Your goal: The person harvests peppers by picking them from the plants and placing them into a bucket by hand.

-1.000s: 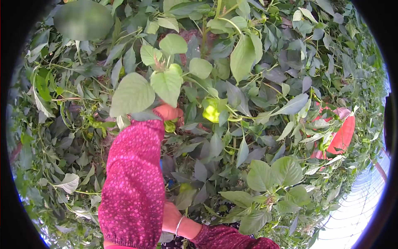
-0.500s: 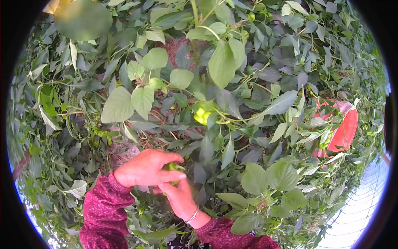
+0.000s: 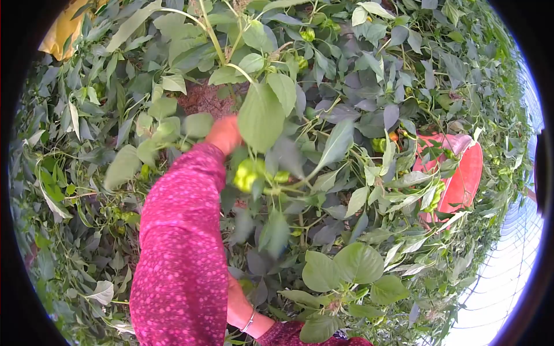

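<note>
My left hand point(image 3: 224, 134) reaches forward into the pepper plants, its fingers hidden behind a broad leaf point(image 3: 261, 118). The left arm, in a dotted magenta sleeve, crosses the middle of the view. Just to the right of that wrist hangs a light green pepper point(image 3: 248, 175), apart from the hand and a little blurred. My right hand point(image 3: 236, 303), with a bracelet at the wrist, is low and near my body. The left sleeve covers most of it, so its fingers and anything in them do not show.
A red bucket point(image 3: 468, 176) lies tilted among the leaves at right, with green peppers point(image 3: 435, 196) in front of its opening. Something yellow point(image 3: 60, 34) like a bag is at the upper left. Dense foliage surrounds both arms; pale netting or sheeting point(image 3: 502, 277) borders the lower right.
Both hands were together around a green pepper. The left hand has parted from the right and gone forward into the leaves, which sway. The right hand stays low. The view has shifted slightly.
</note>
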Motion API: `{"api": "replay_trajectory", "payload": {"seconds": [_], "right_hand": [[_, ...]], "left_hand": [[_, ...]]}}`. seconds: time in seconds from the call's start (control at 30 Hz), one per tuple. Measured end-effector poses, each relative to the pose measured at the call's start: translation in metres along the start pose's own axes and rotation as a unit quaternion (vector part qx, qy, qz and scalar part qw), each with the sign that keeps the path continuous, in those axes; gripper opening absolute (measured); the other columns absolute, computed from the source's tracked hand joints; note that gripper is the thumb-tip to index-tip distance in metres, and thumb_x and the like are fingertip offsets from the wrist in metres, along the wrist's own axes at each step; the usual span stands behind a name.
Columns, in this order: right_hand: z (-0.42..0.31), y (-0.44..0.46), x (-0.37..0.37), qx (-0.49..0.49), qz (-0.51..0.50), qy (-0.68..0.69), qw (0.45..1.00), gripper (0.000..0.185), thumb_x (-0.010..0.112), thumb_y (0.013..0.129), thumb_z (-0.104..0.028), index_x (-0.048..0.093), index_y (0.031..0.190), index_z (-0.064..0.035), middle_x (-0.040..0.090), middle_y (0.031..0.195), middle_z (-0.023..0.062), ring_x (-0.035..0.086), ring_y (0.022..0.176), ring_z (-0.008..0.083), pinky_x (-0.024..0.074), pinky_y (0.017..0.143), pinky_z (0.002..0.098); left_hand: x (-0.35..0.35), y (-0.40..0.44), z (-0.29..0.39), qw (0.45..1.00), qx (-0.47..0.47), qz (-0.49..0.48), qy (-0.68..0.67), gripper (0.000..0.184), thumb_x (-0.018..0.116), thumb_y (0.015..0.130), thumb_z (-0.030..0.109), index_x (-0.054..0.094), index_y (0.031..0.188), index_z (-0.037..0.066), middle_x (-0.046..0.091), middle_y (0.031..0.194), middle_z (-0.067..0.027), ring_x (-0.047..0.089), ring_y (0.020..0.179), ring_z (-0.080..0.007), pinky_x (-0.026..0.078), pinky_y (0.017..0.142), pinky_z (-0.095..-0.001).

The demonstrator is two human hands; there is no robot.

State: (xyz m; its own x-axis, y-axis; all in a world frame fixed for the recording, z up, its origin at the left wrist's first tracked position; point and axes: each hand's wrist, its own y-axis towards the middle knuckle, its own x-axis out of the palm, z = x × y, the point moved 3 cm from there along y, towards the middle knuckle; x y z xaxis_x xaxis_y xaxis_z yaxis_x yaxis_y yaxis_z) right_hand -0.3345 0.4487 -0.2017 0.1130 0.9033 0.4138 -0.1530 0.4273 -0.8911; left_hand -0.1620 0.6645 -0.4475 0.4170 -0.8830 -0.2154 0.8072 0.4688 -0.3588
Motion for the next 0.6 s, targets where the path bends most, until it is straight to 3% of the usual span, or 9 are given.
{"api": "replay_trajectory", "payload": {"seconds": [0.07, 0.13, 0.27, 0.33, 0.4, 0.47, 0.57, 0.6], "right_hand": [[-0.002, 0.0, 0.001, 0.002, -0.007, 0.01, 1.0, 0.03, 0.055, 0.091, -0.009, 0.044, 0.119, -0.0067, 0.06, 0.103, 0.0019, 0.056, 0.083, 0.0084, 0.0456, 0.069, 0.026], [0.004, 0.004, -0.002, 0.0, -0.006, -0.003, 1.0, 0.031, 0.054, 0.092, -0.006, 0.043, 0.121, -0.0061, 0.06, 0.104, 0.002, 0.056, 0.084, 0.0083, 0.0459, 0.071, 0.0256], [0.004, 0.004, 0.001, 0.006, 0.012, 0.029, 0.999, 0.029, 0.052, 0.092, -0.005, 0.045, 0.121, -0.0065, 0.059, 0.103, 0.0025, 0.056, 0.083, 0.0083, 0.047, 0.072, 0.0249], [0.003, 0.001, 0.005, 0.015, 0.02, 0.039, 0.999, 0.027, 0.052, 0.092, -0.005, 0.046, 0.118, -0.0065, 0.059, 0.102, 0.0026, 0.056, 0.081, 0.0082, 0.0473, 0.071, 0.025], [-0.003, -0.003, 0.011, 0.058, 0.046, -0.001, 0.997, 0.026, 0.051, 0.092, -0.004, 0.046, 0.117, -0.006, 0.06, 0.102, 0.0032, 0.056, 0.082, 0.0082, 0.0475, 0.072, 0.0251], [-0.003, -0.004, 0.004, 0.091, 0.036, -0.065, 0.993, 0.027, 0.05, 0.092, -0.004, 0.045, 0.118, -0.0053, 0.059, 0.104, 0.0041, 0.055, 0.085, 0.0087, 0.0477, 0.074, 0.0253], [0.006, -0.002, -0.009, 0.124, 0.001, -0.055, 0.991, 0.028, 0.05, 0.092, -0.004, 0.045, 0.119, -0.0049, 0.058, 0.106, 0.0044, 0.055, 0.086, 0.0093, 0.0477, 0.074, 0.0255], [0.01, -0.002, -0.012, 0.136, -0.004, -0.044, 0.99, 0.028, 0.05, 0.092, -0.004, 0.045, 0.119, -0.0048, 0.058, 0.106, 0.0046, 0.055, 0.086, 0.0094, 0.0478, 0.074, 0.0255]], "left_hand": [[0.024, -0.026, -0.063, 0.985, -0.077, -0.15, -0.034, 0.034, 0.063, 0.078, 0.027, 0.062, 0.102, 0.003, 0.065, 0.079, -0.0157, 0.062, 0.075, -0.0345, 0.048, 0.075, -0.0402], [0.018, -0.057, -0.041, 0.98, 0.0, -0.076, 0.184, 0.039, 0.067, 0.074, 0.029, 0.062, 0.105, 0.005, 0.065, 0.087, -0.0136, 0.061, 0.084, -0.0313, 0.046, 0.082, -0.0421], [0.038, -0.102, 0.009, 0.873, 0.093, 0.032, 0.479, 0.044, 0.071, 0.068, 0.027, 0.061, 0.106, 0.007, 0.062, 0.103, -0.0082, 0.056, 0.101, -0.0226, 0.04, 0.089, -0.0418], [0.03, -0.062, -0.012, 0.902, -0.072, -0.248, 0.346, 0.042, 0.07, 0.07, 0.028, 0.06, 0.106, 0.006, 0.059, 0.109, -0.0105, 0.055, 0.102, -0.0235, 0.04, 0.089, -0.0405], [0.022, -0.047, -0.023, 0.917, -0.177, -0.254, 0.252, 0.039, 0.067, 0.073, 0.029, 0.06, 0.102, 0.005, 0.059, 0.106, -0.0128, 0.057, 0.097, -0.0254, 0.042, 0.086, -0.041], [0.017, -0.041, -0.026, 0.951, -0.214, 0.007, 0.224, 0.034, 0.064, 0.076, 0.032, 0.06, 0.096, 0.004, 0.062, 0.092, -0.0153, 0.061, 0.087, -0.0285, 0.045, 0.08, -0.0434], [0.048, -0.028, -0.085, 0.903, -0.18, 0.264, 0.287, 0.033, 0.061, 0.076, 0.036, 0.063, 0.088, 0.005, 0.065, 0.081, -0.0172, 0.062, 0.081, -0.0343, 0.048, 0.072, -0.0468], [0.035, -0.032, -0.085, 0.944, -0.18, 0.207, 0.183, 0.033, 0.061, 0.076, 0.036, 0.063, 0.088, 0.005, 0.065, 0.083, -0.0182, 0.062, 0.082, -0.036, 0.048, 0.073, -0.0468]]}}
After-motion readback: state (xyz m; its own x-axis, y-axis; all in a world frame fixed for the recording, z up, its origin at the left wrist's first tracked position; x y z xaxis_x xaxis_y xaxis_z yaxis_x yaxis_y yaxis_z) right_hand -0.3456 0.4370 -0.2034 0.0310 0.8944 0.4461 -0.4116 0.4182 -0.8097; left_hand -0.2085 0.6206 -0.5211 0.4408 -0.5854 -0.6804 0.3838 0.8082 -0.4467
